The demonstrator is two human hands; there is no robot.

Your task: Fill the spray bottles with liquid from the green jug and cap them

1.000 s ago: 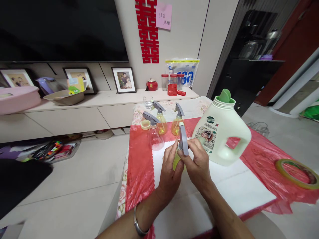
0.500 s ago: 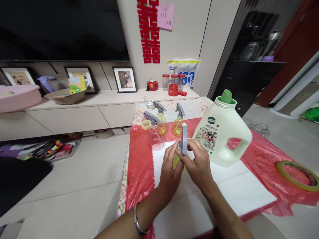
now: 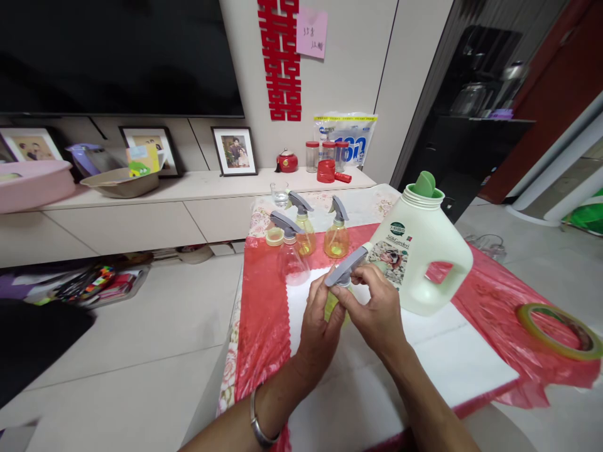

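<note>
A yellow spray bottle (image 3: 331,306) stands between my two hands, its grey spray head (image 3: 347,267) pointing up and to the right. My left hand (image 3: 321,314) is wrapped round the bottle's left side near the neck. The fingers of my right hand (image 3: 375,307) pinch the collar just under the spray head. Behind them are a clear pinkish spray bottle (image 3: 293,260) and two yellowish spray bottles, one at the back (image 3: 306,233) and one to its right (image 3: 336,242). My fingers hide much of the held bottle.
A large pale green detergent jug (image 3: 419,251) with a green spout stands close on the right. A pale round cap (image 3: 274,236) and a glass (image 3: 279,194) sit at the back left. A tape roll (image 3: 527,314) lies on red plastic film. Red-lidded jars (image 3: 311,157) stand on the cabinet.
The grey spray head has turned clockwise on the bottle, its nozzle swinging from straight ahead to the right. Both hands stay in nearly the same place.
</note>
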